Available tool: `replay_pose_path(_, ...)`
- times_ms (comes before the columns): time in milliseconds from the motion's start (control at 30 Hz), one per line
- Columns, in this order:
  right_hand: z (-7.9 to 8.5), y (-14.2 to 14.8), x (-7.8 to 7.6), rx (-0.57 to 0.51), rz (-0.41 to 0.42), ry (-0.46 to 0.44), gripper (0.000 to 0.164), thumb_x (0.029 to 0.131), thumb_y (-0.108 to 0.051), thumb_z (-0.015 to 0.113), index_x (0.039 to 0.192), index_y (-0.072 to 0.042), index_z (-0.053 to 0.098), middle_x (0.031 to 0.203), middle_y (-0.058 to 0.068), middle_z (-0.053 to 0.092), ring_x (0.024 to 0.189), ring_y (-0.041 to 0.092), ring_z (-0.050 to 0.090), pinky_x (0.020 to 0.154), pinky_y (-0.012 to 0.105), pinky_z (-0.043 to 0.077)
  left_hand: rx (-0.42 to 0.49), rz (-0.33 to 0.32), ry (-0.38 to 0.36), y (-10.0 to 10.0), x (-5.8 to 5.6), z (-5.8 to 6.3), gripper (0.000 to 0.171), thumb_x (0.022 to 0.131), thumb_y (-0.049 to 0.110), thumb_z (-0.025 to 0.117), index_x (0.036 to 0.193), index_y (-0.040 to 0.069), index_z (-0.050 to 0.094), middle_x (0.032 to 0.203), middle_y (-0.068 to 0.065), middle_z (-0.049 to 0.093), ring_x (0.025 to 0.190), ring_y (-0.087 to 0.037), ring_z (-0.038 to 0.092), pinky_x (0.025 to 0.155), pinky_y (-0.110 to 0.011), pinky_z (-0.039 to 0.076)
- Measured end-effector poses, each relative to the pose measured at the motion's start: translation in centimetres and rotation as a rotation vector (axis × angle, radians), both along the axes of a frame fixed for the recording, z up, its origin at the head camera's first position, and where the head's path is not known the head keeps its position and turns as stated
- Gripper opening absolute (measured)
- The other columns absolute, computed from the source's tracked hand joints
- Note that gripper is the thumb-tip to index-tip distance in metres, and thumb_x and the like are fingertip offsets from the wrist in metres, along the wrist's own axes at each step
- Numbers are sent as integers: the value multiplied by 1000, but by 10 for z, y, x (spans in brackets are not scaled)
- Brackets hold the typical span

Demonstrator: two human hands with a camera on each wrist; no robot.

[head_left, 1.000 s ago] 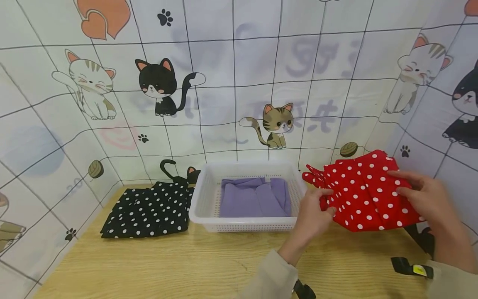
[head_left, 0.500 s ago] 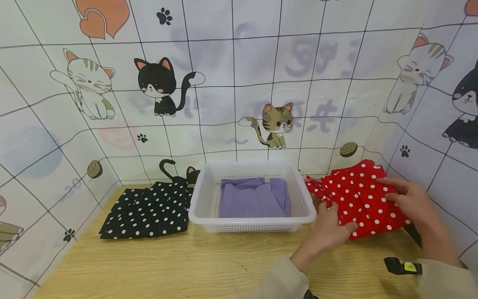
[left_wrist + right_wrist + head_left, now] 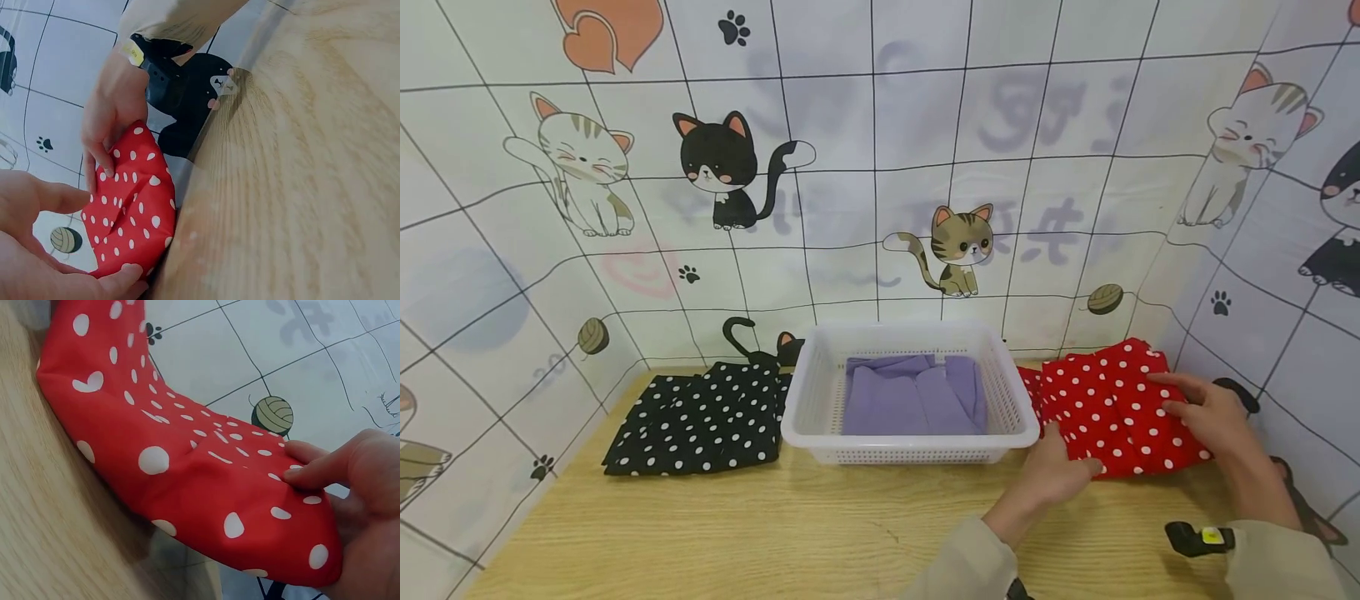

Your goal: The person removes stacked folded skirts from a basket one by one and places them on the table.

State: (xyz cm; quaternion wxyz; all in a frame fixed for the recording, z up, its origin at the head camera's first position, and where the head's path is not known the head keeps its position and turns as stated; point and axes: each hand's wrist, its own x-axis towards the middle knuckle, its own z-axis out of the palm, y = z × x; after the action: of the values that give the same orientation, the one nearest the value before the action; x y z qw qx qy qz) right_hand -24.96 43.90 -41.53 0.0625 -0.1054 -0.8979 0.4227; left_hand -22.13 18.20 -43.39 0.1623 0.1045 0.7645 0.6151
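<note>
A folded red cloth with white dots [image 3: 1108,408] lies at the right of the table, close to the back wall and beside the white basket [image 3: 910,454]. My left hand [image 3: 1048,475] holds its near left part; in the left wrist view the left fingertips [image 3: 130,272] are at the cloth's lower end. The right hand [image 3: 1213,421] grips the opposite side, two fingers on top in the right wrist view and the thumb side partly hidden. Inside the basket rests a folded purple cloth [image 3: 906,404]. The red cloth's far left corner is behind the basket rim.
Left of the basket a folded black cloth with white dots [image 3: 700,421] lies on the wooden table [image 3: 760,525]. A cat-patterned wall covering [image 3: 850,192] encloses the back and both sides. Black straps, one with a yellow tag [image 3: 1212,536], are at my wrists.
Both hands have lowered the red cloth onto the table and shifted it slightly left. The left hand has moved nearer to the cloth's front edge. Basket and black cloth stay put.
</note>
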Motion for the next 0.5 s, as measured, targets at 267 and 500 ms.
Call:
replay_pose_path(267,9,8,5,169,164,-117,50,104,-24,56,143,8,48,145,47,32,121,59,35,73,28,49,111,2,84,-4,-1,-7,75,83,1,70,139,43,41,131,23,51,125,-5,49,107,-37,49)
replay_pose_path(500,19,17,8,265,289,-195,34,93,0,57,124,13,62,132,52,38,109,58,41,78,44,60,122,-16,80,-7,-6,-9,74,83,-2,71,134,45,46,130,20,55,123,-5,51,105,-39,51)
